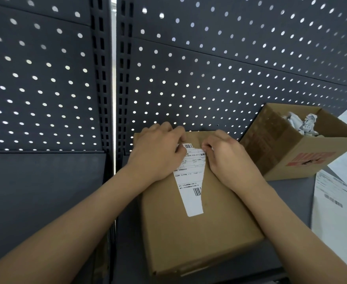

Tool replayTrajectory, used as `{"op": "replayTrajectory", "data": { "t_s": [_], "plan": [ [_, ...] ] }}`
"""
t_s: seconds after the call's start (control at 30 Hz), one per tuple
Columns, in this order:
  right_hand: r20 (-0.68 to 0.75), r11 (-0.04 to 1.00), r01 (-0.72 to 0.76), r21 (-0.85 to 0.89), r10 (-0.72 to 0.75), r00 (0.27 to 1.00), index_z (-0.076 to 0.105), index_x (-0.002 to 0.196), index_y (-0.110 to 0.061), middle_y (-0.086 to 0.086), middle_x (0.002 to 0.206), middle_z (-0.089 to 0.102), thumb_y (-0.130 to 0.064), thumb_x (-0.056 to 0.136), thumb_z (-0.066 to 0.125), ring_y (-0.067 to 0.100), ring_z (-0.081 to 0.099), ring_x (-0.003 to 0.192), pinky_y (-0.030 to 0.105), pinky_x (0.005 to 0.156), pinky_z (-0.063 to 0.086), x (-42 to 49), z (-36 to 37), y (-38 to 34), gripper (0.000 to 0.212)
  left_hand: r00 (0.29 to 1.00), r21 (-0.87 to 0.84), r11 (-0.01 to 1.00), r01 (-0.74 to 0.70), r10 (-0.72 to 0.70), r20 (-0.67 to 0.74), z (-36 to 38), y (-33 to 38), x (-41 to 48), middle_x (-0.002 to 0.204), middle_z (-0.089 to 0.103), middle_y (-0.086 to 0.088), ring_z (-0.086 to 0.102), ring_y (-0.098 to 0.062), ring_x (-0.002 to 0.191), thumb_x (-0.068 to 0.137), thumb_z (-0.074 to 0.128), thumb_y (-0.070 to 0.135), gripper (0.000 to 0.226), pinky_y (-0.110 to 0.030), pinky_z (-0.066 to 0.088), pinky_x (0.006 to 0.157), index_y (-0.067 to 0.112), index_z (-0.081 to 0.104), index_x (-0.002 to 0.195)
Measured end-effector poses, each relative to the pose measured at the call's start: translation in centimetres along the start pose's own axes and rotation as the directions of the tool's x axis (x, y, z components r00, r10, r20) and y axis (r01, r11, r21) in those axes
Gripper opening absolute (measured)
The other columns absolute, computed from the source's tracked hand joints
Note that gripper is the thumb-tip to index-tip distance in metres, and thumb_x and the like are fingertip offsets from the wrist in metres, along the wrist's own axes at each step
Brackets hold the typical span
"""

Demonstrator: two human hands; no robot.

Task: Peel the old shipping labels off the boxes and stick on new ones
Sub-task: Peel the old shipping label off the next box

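Note:
A closed brown cardboard box (199, 232) lies on the dark shelf in front of me. On its top is a torn white shipping label (191, 187), a narrow strip with barcodes and print. My left hand (156, 152) rests on the box's far left part, its fingertips pinching the label's upper left edge. My right hand (228, 158) lies on the far right part, fingers curled and pinching the label's torn upper right edge. The label's lower part still sticks flat to the box.
An open cardboard box (291, 152) holding crumpled white label scraps (303, 124) stands at the right. White sheets of printed labels (332, 193) lie at the far right. A dark pegboard wall (209, 68) rises right behind the box.

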State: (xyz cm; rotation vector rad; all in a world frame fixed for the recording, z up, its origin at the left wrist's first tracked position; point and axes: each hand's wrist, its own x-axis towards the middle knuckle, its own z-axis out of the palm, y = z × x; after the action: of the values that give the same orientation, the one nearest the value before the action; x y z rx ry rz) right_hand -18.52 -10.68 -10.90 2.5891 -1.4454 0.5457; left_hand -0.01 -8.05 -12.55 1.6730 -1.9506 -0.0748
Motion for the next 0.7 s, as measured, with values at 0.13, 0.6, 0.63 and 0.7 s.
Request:
{"op": "replayTrajectory", "data": {
  "t_s": [0.13,0.6,0.63,0.7],
  "plan": [
    [0.012,0.997,0.003,-0.071,-0.002,1.000,0.064,0.084,-0.008,0.006,0.089,0.058,-0.002,0.089,0.060,0.026,0.057,0.078,0.022,0.064,0.028,-0.03,0.26,-0.03,0.008,1.000,0.002,1.000,0.009,-0.009,0.001,-0.07,0.11,-0.04,0.105,0.058,0.001,0.053,-0.023,0.101,0.092,0.048,0.034,0.025,-0.037,0.038,0.086,0.026,0.060,0.113],
    [0.053,0.999,-0.007,0.040,0.005,0.999,0.062,0.083,-0.008,0.005,0.090,0.057,0.001,0.088,0.059,0.021,0.051,0.084,0.020,0.068,0.026,-0.02,-0.15,0.05,0.011,1.000,0.001,1.000,0.011,-0.011,-0.004,-0.06,0.07,0.00,0.102,0.057,0.001,0.053,-0.023,0.098,0.092,0.047,0.034,0.025,-0.035,0.034,0.082,0.026,0.059,0.112],
    [0.045,0.996,-0.024,0.080,0.021,0.999,0.061,0.084,-0.009,0.004,0.091,0.057,0.001,0.089,0.057,0.018,0.049,0.085,0.022,0.069,0.030,-0.25,-0.21,0.07,0.011,1.000,-0.004,1.000,0.008,-0.008,-0.008,-0.04,0.05,0.00,0.102,0.057,0.001,0.053,-0.023,0.097,0.091,0.047,0.034,0.025,-0.036,0.037,0.083,0.026,0.059,0.112],
    [0.011,0.986,-0.055,0.154,0.054,0.998,0.061,0.085,-0.009,0.002,0.092,0.059,0.000,0.091,0.056,0.013,0.049,0.083,0.025,0.074,0.037,-0.54,-0.37,0.17,0.012,1.000,-0.020,1.000,0.006,-0.006,-0.011,0.01,0.01,-0.04,0.101,0.057,0.001,0.053,-0.024,0.096,0.091,0.048,0.034,0.024,-0.040,0.041,0.088,0.025,0.060,0.110]
  ]
}}
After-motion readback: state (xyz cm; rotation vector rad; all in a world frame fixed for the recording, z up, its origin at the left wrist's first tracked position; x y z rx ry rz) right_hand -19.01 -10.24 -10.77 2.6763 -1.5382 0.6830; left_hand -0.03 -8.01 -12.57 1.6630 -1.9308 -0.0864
